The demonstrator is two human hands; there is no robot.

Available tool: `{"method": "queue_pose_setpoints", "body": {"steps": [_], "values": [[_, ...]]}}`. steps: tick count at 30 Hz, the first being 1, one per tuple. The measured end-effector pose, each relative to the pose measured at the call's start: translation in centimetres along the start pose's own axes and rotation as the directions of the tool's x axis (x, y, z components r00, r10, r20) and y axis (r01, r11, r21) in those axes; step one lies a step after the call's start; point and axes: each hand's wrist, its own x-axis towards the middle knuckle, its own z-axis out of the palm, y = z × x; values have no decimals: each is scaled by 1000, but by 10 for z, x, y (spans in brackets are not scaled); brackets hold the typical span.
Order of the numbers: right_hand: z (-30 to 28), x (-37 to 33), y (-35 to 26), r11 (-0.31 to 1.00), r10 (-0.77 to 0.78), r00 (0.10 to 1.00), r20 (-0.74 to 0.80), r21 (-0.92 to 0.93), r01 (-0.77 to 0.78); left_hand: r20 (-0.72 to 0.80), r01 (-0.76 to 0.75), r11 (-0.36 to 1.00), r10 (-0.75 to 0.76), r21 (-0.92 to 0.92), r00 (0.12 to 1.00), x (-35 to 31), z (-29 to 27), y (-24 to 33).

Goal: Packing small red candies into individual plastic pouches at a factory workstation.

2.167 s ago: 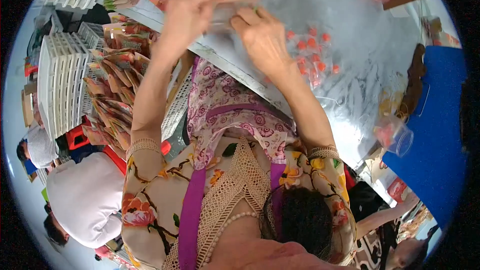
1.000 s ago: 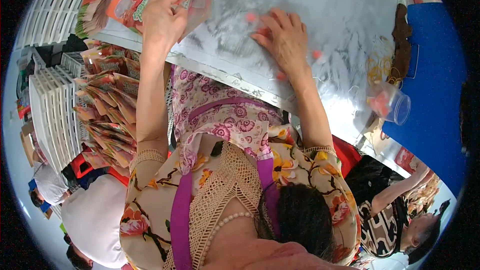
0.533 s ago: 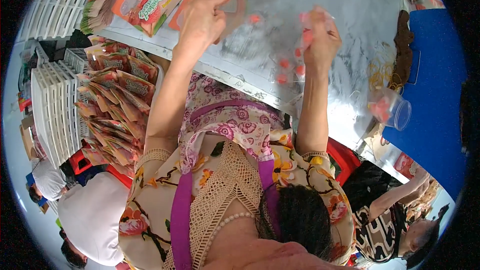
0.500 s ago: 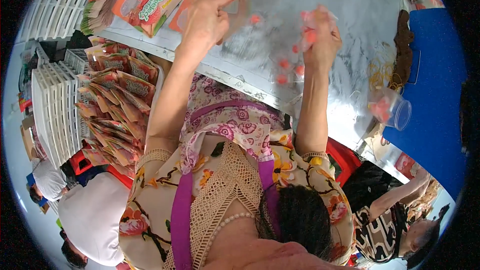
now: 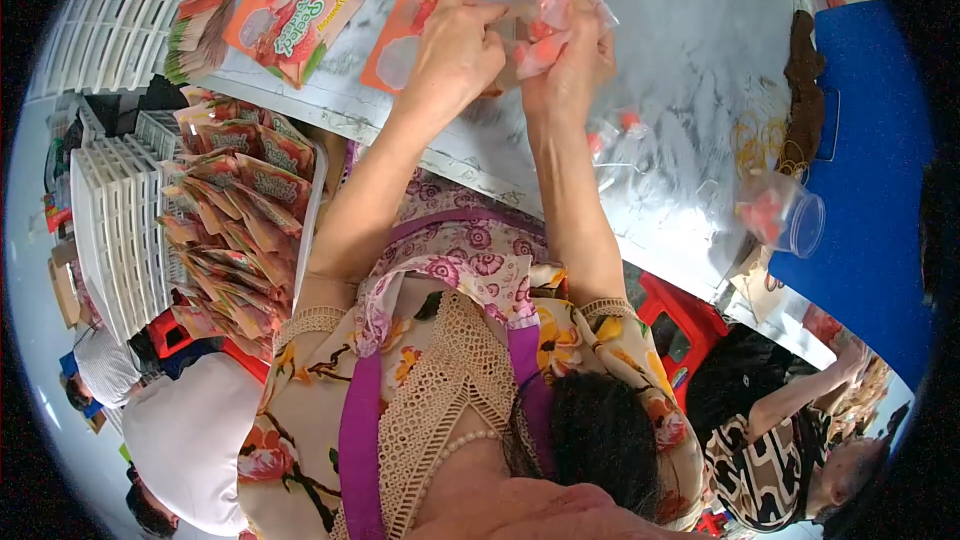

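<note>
My left hand (image 5: 458, 55) is closed on the edge of an orange pouch (image 5: 397, 45) with a clear window, held over the tabletop. Close beside it, my right hand (image 5: 572, 70) grips several small red sweets in clear wrappers (image 5: 543, 38), near the pouch's side. Whether any sweet is inside the pouch is hidden by my fingers. Below my right hand, a few loose wrapped sweets (image 5: 630, 122) lie on the table. A second orange pouch (image 5: 293, 25) rests flat to the left, beside a fanned stack of pouches (image 5: 205, 25).
Left of my body stands a white bin of filled pouches (image 5: 240, 210), with stacked white plastic baskets (image 5: 112, 230) behind. At right are rubber bands (image 5: 760, 145), a tipped clear tub (image 5: 795, 220) with red pieces, and a blue surface (image 5: 870, 160). Other people sit nearby.
My right hand has moved left and gathered more wrapped sweets from the table, coming close to my left hand. My left hand has shifted slightly right and down with the pouch.
</note>
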Motion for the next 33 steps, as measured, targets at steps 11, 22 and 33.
{"method": "queue_pose_setpoints", "body": {"steps": [11, 22, 33], "values": [[-16, -10, 9, 944, -200, 970, 141, -238, 229, 128, 229, 973, -226, -5, 966, 12, 3, -11], [-17, -19, -4, 723, -321, 892, 320, -525, 449, -44, 52, 993, -57, -101, 997, 1, 7, 14], [-24, -16, -6, 610, -316, 860, 402, -608, 508, 6, 4, 994, -3, -108, 1000, 5, 1, 20]]}}
